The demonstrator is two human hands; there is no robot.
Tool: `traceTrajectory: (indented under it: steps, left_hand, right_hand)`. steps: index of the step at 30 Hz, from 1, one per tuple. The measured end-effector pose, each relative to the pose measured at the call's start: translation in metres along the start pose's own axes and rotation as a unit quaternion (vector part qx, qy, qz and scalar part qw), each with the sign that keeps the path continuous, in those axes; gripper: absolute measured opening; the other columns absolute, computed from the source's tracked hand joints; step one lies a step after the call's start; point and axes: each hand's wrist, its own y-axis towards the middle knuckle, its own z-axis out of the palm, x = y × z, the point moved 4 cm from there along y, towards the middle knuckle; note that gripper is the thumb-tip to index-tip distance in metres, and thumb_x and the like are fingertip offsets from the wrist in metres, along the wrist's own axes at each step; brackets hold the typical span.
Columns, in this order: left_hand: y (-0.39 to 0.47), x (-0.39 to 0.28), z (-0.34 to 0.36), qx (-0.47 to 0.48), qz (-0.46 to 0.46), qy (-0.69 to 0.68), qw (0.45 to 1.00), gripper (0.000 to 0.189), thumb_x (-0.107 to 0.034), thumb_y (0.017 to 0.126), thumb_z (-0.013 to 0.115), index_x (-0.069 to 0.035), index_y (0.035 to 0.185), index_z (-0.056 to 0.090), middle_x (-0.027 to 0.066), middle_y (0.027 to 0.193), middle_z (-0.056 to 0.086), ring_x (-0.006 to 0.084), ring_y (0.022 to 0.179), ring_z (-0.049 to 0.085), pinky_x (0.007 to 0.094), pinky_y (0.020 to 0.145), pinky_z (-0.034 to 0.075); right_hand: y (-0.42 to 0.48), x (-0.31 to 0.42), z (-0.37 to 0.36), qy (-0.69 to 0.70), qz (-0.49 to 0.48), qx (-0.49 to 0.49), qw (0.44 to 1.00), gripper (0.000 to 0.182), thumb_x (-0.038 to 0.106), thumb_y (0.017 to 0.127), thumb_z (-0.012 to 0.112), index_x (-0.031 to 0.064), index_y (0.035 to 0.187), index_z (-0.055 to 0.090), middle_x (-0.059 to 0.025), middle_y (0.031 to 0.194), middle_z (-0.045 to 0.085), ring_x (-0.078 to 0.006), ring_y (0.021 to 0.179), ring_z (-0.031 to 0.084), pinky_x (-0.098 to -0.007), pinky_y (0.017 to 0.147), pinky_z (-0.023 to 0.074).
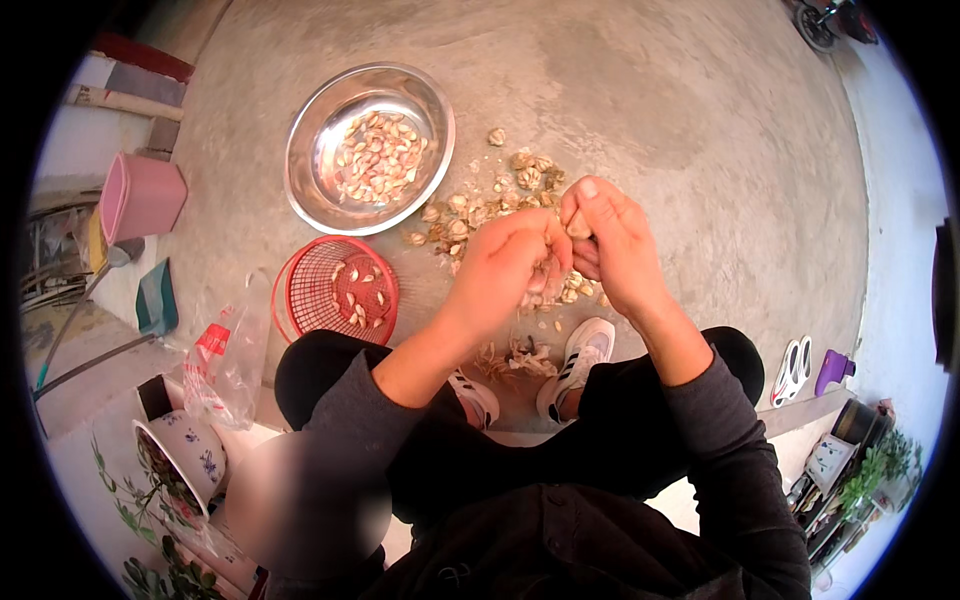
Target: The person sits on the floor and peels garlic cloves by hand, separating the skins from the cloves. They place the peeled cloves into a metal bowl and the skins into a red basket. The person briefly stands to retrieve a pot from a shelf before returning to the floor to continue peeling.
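Note:
My left hand (517, 255) and my right hand (611, 247) meet over a spread of garlic on the floor. Between the thumb and fingers of my right hand is a piece of garlic (578, 227). The fingers of my left hand are curled and blurred beside it; what they hold, if anything, is unclear. Garlic bulbs (529, 177) and loose skins lie beyond and below the hands. Many separated garlic cloves (381, 157) fill the bottom of a steel basin (300, 187). A red plastic basket (300, 259) nearer me holds several cloves.
A clear plastic bag (247, 330) stands left of my knee, near a green dustpan (157, 300) and a pink bin (154, 199). Potted plants (184, 457) are at lower left. White shoes (787, 375) lie by the right wall. Dry garlic stalks (529, 358) lie between my feet.

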Motion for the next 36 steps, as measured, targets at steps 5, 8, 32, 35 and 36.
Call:
traceTrajectory:
  steps: [5, 8, 32, 35, 36]
  left_hand:
    - [0.004, -0.011, -0.009, 0.04, -0.084, -0.265, 0.96, 0.033, -0.02, 0.084, 0.036, 0.001, 0.105, 0.051, 0.0069, 0.077, 0.056, 0.0107, 0.059, 0.044, 0.0228, 0.046, 0.032]
    - [0.004, -0.012, -0.024, 0.034, -0.049, -0.338, 0.939, 0.043, -0.021, 0.084, 0.034, 0.004, 0.117, 0.045, 0.0132, 0.098, 0.055, 0.0174, 0.075, 0.05, 0.0269, 0.059, 0.042]
    - [-0.005, -0.023, -0.038, 0.011, 0.068, -0.203, 0.977, 0.025, -0.008, 0.09, 0.051, 0.0, 0.113, 0.055, 0.0016, 0.077, 0.056, 0.0088, 0.071, 0.051, 0.0215, 0.066, 0.043]
    - [-0.004, -0.024, -0.026, -0.018, 0.091, -0.127, 0.988, 0.025, -0.009, 0.089, 0.052, 0.0, 0.112, 0.055, 0.002, 0.077, 0.056, 0.0086, 0.071, 0.051, 0.0217, 0.066, 0.042]
    - [-0.002, -0.023, -0.021, -0.015, 0.094, -0.112, 0.989, 0.024, -0.009, 0.089, 0.053, 0.0, 0.111, 0.055, 0.002, 0.077, 0.056, 0.0085, 0.071, 0.051, 0.0219, 0.066, 0.042]
  right_hand:
    - [0.029, -0.025, -0.016, 0.084, 0.053, -0.027, 0.995, 0.029, 0.03, 0.096, 0.039, 0.0069, 0.083, 0.051, -0.002, 0.061, 0.048, -0.0092, 0.045, 0.04, -0.0211, 0.04, 0.0257]
    - [0.051, -0.052, -0.012, 0.084, 0.124, -0.073, 0.986, 0.028, 0.028, 0.096, 0.037, 0.0054, 0.09, 0.052, -0.0048, 0.067, 0.054, -0.0129, 0.052, 0.049, -0.0228, 0.045, 0.0362]
    - [0.02, 0.047, 0.003, -0.148, -0.12, -0.033, 0.981, 0.019, 0.02, 0.089, 0.056, 0.0018, 0.094, 0.061, -0.0013, 0.073, 0.057, -0.0066, 0.06, 0.051, -0.0201, 0.053, 0.0407]
    - [-0.014, 0.06, 0.006, -0.219, -0.139, -0.01, 0.966, 0.013, 0.016, 0.087, 0.06, 0.004, 0.093, 0.061, 0.0013, 0.069, 0.057, -0.0048, 0.059, 0.05, -0.019, 0.054, 0.0417]
    - [-0.02, 0.059, 0.009, -0.234, -0.143, -0.021, 0.961, 0.013, 0.014, 0.085, 0.062, 0.0038, 0.093, 0.06, 0.0012, 0.07, 0.058, -0.0043, 0.059, 0.05, -0.0194, 0.053, 0.0406]
